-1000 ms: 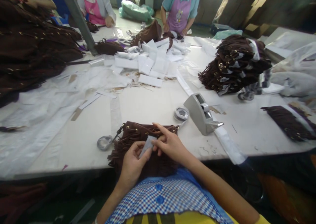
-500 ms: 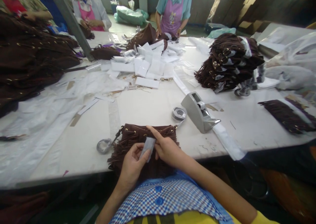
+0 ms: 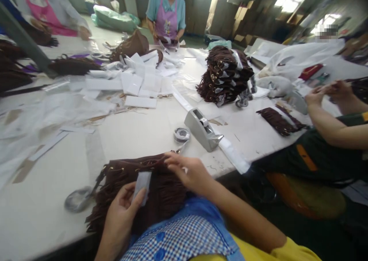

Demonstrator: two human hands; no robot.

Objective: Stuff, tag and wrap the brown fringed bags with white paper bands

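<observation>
A dark brown fringed bag (image 3: 163,182) with gold eyelets lies at the table's front edge, in front of my body. My left hand (image 3: 122,207) is closed on a small, flat, whitish packet (image 3: 143,182), held over the bag's front between thumb and fingers. At the bag's top edge, towards its right end, my right hand (image 3: 186,169) has its fingertips closed on the rim, and the mouth beside them gapes slightly. A wrapped strap coil (image 3: 78,199) lies left of the bag. Another wrapped coil (image 3: 182,134) sits beyond its right end.
A grey tape dispenser (image 3: 202,129) stands right of the bag. White sheets and packets (image 3: 132,82) are heaped farther back. Stacked fringed bags (image 3: 225,75) and a single one (image 3: 280,119) lie to the right. A co-worker's hands (image 3: 324,92) are at far right; other people stand across the table.
The view has swung right, bringing the co-worker at right into sight. My right index finger no longer points along the rim; the fingertips have drawn together there. My left hand still holds the packet.
</observation>
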